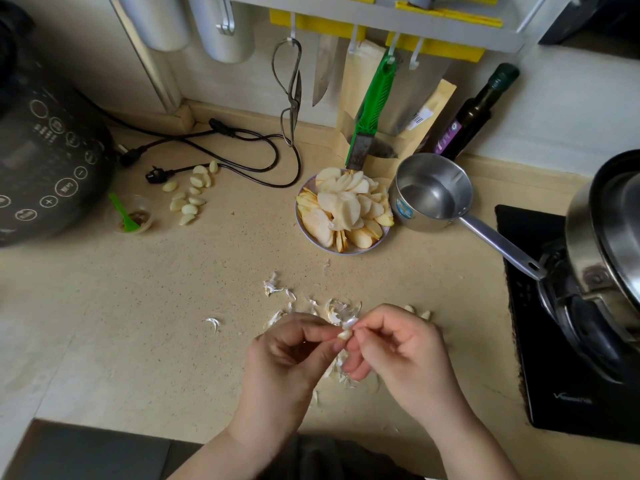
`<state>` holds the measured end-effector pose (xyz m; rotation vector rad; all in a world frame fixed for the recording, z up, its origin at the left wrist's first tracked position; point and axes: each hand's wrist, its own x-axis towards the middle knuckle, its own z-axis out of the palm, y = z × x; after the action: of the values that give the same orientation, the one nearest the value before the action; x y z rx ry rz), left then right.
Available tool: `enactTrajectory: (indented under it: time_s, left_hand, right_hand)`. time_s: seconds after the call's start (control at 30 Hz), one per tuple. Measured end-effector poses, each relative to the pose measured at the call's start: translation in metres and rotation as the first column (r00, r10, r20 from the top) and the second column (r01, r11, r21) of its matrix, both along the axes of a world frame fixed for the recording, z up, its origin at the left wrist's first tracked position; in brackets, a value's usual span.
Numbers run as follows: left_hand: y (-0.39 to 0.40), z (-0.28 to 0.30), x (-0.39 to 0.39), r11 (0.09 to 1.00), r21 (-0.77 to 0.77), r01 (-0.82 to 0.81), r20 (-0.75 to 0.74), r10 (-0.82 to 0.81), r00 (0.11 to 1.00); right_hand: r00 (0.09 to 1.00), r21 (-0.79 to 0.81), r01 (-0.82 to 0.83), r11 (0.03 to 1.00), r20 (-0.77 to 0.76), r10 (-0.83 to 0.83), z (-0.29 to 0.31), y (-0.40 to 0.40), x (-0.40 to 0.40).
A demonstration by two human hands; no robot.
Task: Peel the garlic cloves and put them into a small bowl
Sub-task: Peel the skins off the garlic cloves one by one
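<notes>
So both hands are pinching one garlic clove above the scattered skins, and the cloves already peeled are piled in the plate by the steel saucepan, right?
Not quite. The head view shows the plate by the steel saucepan holds pale fruit slices, not garlic. The peeled cloves lie loose on the counter beside the dark cooker. The rest holds: left hand and right hand pinch one garlic clove above the skins.

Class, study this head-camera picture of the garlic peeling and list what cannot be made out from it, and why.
- Garlic clove in the head view: mostly covered by the fingertips of the left hand and right hand, so how much skin remains is unclear.
- Cloves beyond the right hand: partly hidden, count unclear.
- Pot on the stove: cut off by the right edge.
- Cooker's button labels: too blurred to read.
</notes>
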<state>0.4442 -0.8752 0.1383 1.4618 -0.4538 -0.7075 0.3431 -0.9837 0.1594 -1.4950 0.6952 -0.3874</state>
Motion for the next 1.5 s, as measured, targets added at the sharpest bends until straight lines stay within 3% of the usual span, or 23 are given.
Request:
enactTrajectory:
  time_s: [0.07,0.17,0.27,0.6,0.9,1.23,1.33,1.37,1.43,1.5]
  left_hand:
    - [0.0,0.0,0.001,0.999,0.024,-0.037,0.168,0.033,0.985]
    - [-0.001,0.004,0.001,0.995,0.062,-0.083,0.503,0.04,0.863]
    - [0.0,0.008,0.001,0.992,0.024,-0.126,0.617,0.085,0.783]
    - [0.001,0.009,-0.001,0.991,0.023,-0.133,0.61,0.091,0.787]
    - [0.002,0.011,0.001,0.988,0.005,-0.157,0.591,0.124,0.797]
    - [0.003,0.006,0.004,0.991,-0.003,-0.133,0.688,0.098,0.719]
    - [0.004,0.007,0.003,0.998,0.003,-0.057,0.576,0.045,0.816]
    - [0.004,0.008,0.001,1.0,-0.001,-0.03,0.444,0.028,0.896]
    - [0.003,0.01,-0.001,0.999,-0.049,0.024,0.008,-0.023,1.0]
    - [0.003,0.008,-0.002,0.994,-0.108,0.021,-0.334,-0.056,0.941]
  right_hand:
    - [1.0,0.003,0.015,1.0,0.026,-0.015,-0.001,0.003,0.003]
    - [0.995,0.019,0.08,0.997,0.057,-0.081,-0.003,0.008,0.006]
    - [0.988,0.095,0.115,0.989,0.089,-0.123,-0.006,0.009,0.005]
    - [0.984,0.121,0.101,0.987,0.133,-0.117,-0.004,0.011,0.005]
    - [0.966,0.292,0.118,0.949,0.188,-0.178,-0.001,0.015,0.007]
    - [0.991,0.074,0.122,0.99,0.041,-0.125,-0.001,0.015,0.006]
    - [0.994,0.024,0.107,0.994,-0.002,-0.107,-0.002,0.013,0.005]
    - [0.992,-0.003,0.124,0.992,-0.022,-0.124,-0.005,0.01,0.005]
    - [0.977,-0.123,0.171,0.978,-0.105,-0.184,-0.012,0.0,0.003]
    - [0.967,-0.21,0.163,0.964,-0.159,-0.198,-0.015,-0.008,-0.001]
